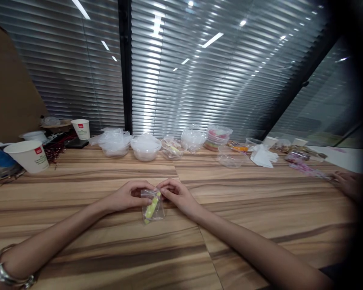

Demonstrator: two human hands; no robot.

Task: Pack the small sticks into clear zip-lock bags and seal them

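A small clear plastic bag [153,208] with a yellow-green piece inside rests on the wooden table [109,249], near the middle. My left hand [128,196] pinches the bag's top edge from the left, fingers closed on it. My right hand [176,194] pinches the same top edge from the right. Both forearms lie stretched across the table, and a silver bracelet [4,274] sits on my left wrist.
Along the window stand several clear plastic bowls and tubs [145,147], some lidded, and a stack with coloured contents [218,137]. Two white paper cups [28,155] stand at the left. White tissue [262,156] lies right. Another person's hand [347,183] rests at the far right.
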